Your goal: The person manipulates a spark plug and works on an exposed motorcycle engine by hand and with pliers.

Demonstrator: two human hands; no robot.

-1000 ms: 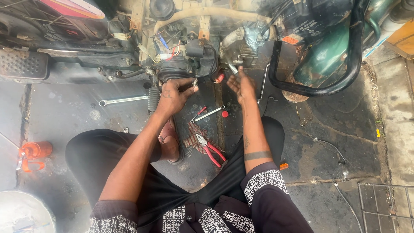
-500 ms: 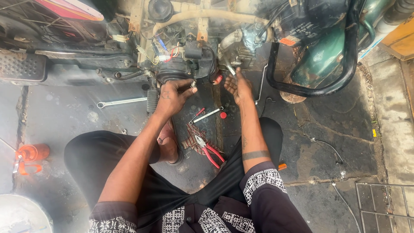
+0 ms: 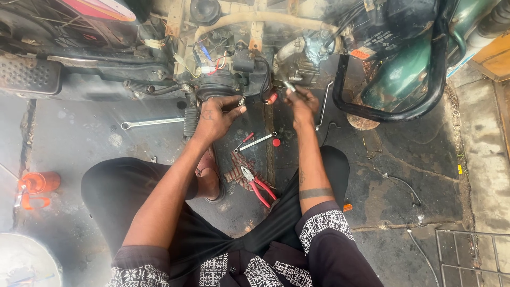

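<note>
Head view showed red-handled pliers (image 3: 254, 187) lying unused near your knees, beyond them your left hand (image 3: 217, 114) clasping the black engine part (image 3: 223, 87), your right hand (image 3: 297, 101) pinching a small metal fitting (image 3: 289, 86), not yet seated.

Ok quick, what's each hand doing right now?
Left hand: closed on the black engine part.
Right hand: pinching a small metal piece.

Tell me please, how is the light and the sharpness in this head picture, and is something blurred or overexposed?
Head view: soft, even daylight with no hard shadows; the left hand and right hand at the engine are sharp; the red-handled pliers are clear; the white bowl in the lower left corner is hazy and washed out; the edges bend slightly from the wide lens.
</note>
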